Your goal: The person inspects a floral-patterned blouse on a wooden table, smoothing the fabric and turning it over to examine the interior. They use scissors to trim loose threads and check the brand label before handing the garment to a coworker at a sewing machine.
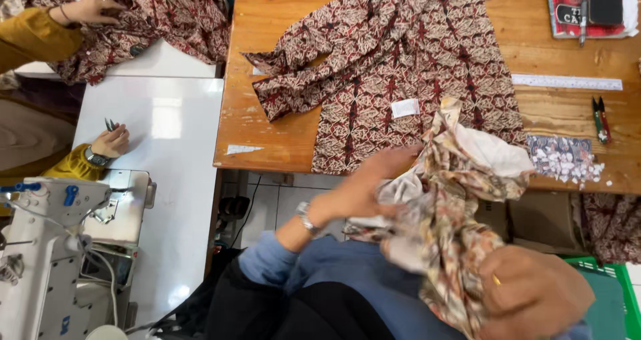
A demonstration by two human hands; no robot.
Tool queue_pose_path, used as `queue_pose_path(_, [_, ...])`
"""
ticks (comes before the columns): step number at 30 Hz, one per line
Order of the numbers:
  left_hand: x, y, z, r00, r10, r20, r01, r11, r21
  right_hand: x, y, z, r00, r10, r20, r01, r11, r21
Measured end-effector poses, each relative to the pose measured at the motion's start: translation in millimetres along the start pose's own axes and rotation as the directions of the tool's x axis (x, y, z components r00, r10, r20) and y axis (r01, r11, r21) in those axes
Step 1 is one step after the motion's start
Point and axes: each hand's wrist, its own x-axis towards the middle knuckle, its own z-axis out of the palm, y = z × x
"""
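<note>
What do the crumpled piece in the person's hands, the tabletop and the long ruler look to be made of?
The crumpled piece looks like thin printed cloth, matt, with a pale plain underside; it folds softly. The tabletop looks like varnished wood: grain and knots show. The ruler is pale grey, maybe metal or plastic.

- Only one view here, from a camera worn on the person's head, tipped steeply down over their lap.
- It sits very close to the hands, which fill the lower middle and right.
- It faces forward across the wooden tabletop [280,123], whose far edge is cut off at the top.
- At the left it also takes in a white sewing machine [47,246].
</note>
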Motion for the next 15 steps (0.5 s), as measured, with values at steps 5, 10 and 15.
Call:
queue_pose_path(5, [-80.5, 58.0, 63.7, 0.989, 0.006, 0.147, 0.014, 0.991, -0.135, -18.4, -71.1, -11.0, 0.979, 0.045, 0.197, -0.030, 0.997, -0.078])
queue_pose_path(10, [-150.8, 97.5, -63.8, 0.927, -0.332, -0.174, 0.350, 0.932, 0.089, -97.2, -33.7, -10.3, 0.823, 0.530, 0.204, -0.347, 0.754, -0.558])
queue_pose_path(15, [-117.6, 159.9, -112.3, 0.780, -0.208, 0.591, 0.183, 0.978, 0.102, -137.1, 20.8, -41.6, 0.790, 0.580, 0.198, -0.340, 0.684, -0.646])
